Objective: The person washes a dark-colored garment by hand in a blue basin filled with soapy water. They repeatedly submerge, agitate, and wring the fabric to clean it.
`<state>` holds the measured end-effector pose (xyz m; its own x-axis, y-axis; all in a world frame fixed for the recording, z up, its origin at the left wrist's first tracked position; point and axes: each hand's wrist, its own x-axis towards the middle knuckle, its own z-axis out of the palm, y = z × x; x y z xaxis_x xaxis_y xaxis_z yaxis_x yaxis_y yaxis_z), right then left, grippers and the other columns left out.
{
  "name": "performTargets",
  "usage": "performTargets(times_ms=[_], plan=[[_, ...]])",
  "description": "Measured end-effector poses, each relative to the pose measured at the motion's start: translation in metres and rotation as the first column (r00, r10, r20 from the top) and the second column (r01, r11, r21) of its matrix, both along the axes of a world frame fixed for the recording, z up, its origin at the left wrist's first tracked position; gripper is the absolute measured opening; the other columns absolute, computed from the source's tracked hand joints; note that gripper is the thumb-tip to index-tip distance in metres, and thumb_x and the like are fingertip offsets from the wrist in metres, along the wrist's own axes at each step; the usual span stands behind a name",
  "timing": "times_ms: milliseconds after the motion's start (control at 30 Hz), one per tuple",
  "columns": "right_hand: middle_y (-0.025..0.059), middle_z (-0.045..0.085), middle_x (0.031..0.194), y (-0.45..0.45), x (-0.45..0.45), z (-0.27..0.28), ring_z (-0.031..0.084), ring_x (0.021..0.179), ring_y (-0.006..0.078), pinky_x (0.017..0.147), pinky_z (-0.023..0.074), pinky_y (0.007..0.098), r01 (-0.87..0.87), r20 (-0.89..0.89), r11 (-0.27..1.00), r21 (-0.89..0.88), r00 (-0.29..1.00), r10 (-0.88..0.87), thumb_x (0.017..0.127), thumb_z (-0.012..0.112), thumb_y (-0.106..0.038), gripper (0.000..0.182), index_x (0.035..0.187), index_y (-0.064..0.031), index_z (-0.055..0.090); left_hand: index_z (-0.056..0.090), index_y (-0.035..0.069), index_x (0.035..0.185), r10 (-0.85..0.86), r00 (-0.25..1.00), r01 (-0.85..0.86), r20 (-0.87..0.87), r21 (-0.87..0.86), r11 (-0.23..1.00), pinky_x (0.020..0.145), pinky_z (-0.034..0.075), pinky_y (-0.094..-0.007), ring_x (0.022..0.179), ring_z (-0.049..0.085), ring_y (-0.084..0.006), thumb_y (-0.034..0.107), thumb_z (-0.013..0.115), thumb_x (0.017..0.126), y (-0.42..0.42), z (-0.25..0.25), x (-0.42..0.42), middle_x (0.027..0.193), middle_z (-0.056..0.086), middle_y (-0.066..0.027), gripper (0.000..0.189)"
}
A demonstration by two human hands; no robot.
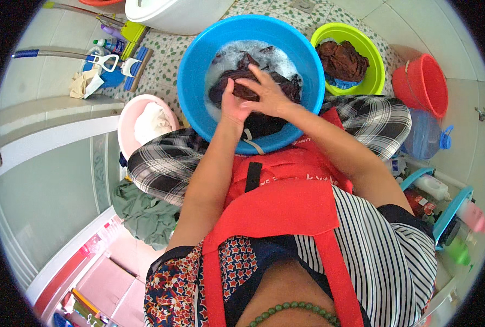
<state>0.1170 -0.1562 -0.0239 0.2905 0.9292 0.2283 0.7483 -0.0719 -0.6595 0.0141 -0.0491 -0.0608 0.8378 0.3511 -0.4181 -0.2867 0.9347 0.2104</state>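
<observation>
A large blue plastic basin (250, 28) stands before me, holding sudsy water and dark wet cloth (283, 88). Over the cloth, my left hand (236, 104) is palm up with its thumb raised. My right hand (267, 92) lies across it from the right, fingers spread and pointing left, the two hands touching at the palm. Dark cloth shows between and behind the fingers; whether either hand grips it, I cannot tell. A pale strap (254, 145) hangs over the basin's near rim. The basin sits between my knees, against a red apron (279, 208).
A green basin (375, 61) with brown cloth and a red bucket (435, 88) are at right, near a clear blue bottle (422, 135). At left are a pink basin (126, 122) with white cloth, green cloth (144, 212) and a mop (138, 69). A white toilet (177, 20) stands beyond.
</observation>
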Motion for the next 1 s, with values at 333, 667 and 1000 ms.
performTargets(times_ms=[333,667,1000], plan=[[0.0118,0.061,0.099,0.022,-0.026,0.003,0.059,0.091,0.0336,0.078,0.0487,0.0408,0.129,-0.175,0.972,-0.197,0.971,-0.164,0.077,0.064,-0.013,0.025,0.102,-0.0147,0.063,0.059,0.011,0.109,0.030,0.974,-0.034,-0.225,-0.013,0.999,0.091,0.044,-0.0394,0.097,0.057,-0.0264,0.051,0.057,0.085,0.007,-0.005,-0.014,0.105,0.061,-0.0096,0.047],[0.0154,0.064,0.091,0.045,-0.046,0.014,0.063,0.081,0.0363,0.070,0.0509,0.0481,0.173,0.054,0.959,-0.224,0.985,-0.165,0.080,0.056,-0.033,0.026,0.093,-0.0108,0.062,0.056,0.008,0.117,0.182,0.971,-0.142,-0.157,0.233,0.962,0.091,0.046,-0.0437,0.104,0.058,-0.0269,0.032,0.046,0.092,0.006,-0.047,-0.006,0.112,0.061,-0.0111,0.036],[0.0138,0.065,0.093,0.019,-0.071,0.037,0.063,0.083,0.0350,0.075,0.0504,0.0465,0.106,-0.114,0.971,-0.214,0.984,-0.133,0.079,0.054,-0.042,0.033,0.091,-0.0128,0.063,0.059,0.009,0.111,0.033,0.989,-0.035,-0.142,-0.012,0.999,0.088,0.048,-0.0442,0.099,0.060,-0.0268,0.030,0.048,0.089,0.006,0.012,-0.005,0.112,0.062,-0.0104,0.033]])
